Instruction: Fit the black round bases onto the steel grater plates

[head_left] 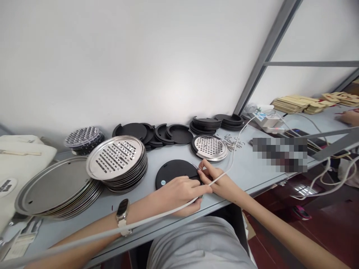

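Observation:
A round black disc (175,168) with a small pale sticker lies on the table in front of me. My left hand (181,192) curls over its near right part and grips it; a watch is on that wrist. At the disc's right edge my right hand (215,178) is closed in a pinch, and what its fingertips hold is hidden. Just behind lies a round metal grater plate (211,148) set in a black holder. Several small metal hooks or clips (232,141) lie scattered to its right. A white cable (230,162) passes across both hands.
On the left stand a stack of round grater plates (116,158), a stack of larger metal discs (56,186) and clear-looking perforated discs (83,137). Black round holders (179,133) line the wall. A power strip (267,119) and a co-worker's hand (349,117) are at right.

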Demonstrator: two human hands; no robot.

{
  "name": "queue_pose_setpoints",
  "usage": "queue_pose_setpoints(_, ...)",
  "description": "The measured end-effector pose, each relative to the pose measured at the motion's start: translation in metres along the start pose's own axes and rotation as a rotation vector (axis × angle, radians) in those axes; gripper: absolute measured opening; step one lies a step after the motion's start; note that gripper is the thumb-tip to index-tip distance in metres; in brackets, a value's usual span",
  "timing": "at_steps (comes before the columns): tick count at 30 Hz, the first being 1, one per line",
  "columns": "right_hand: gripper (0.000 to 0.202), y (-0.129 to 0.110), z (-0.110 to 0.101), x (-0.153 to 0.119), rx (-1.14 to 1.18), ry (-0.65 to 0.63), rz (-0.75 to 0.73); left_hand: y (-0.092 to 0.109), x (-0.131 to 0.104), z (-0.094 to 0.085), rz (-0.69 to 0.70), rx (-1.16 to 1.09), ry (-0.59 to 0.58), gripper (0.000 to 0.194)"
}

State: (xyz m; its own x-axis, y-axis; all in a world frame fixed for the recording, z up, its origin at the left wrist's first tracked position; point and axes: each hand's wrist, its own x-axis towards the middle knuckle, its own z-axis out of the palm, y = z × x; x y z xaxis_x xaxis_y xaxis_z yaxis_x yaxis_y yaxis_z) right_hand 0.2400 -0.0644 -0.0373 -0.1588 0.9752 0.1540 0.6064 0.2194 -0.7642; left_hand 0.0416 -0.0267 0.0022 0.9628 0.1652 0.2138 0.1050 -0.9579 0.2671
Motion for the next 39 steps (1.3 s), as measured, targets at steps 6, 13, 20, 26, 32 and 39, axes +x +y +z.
queue_pose_setpoints(6,0.013,0.0000,-0.0001,0.0006,-0.036,0.015,-0.014,0.0000,0.0005,0.0009,0.000,0.020,0.005,0.024)
queue_pose_setpoints(13,0.017,0.0011,-0.0011,0.0011,-0.110,0.004,-0.037,-0.0006,0.0000,0.0011,0.017,0.039,0.008,0.025)
queue_pose_setpoints(20,0.016,-0.0002,-0.0019,0.0014,-0.108,0.003,-0.042,-0.0005,0.0003,0.0008,0.007,0.038,-0.004,0.025)
queue_pose_setpoints(26,0.016,-0.0005,-0.0017,0.0008,-0.115,0.007,-0.034,0.0005,0.0000,0.0002,0.007,0.020,0.002,0.026)
queue_pose_setpoints(32,0.018,0.0023,-0.0011,0.0013,-0.164,0.009,-0.053,0.0006,0.0000,0.0009,-0.005,0.017,0.006,0.028)
queue_pose_setpoints(39,0.018,0.0015,-0.0016,0.0017,-0.159,0.008,-0.055,0.0034,0.0002,-0.0062,-0.017,0.029,-0.020,0.027)
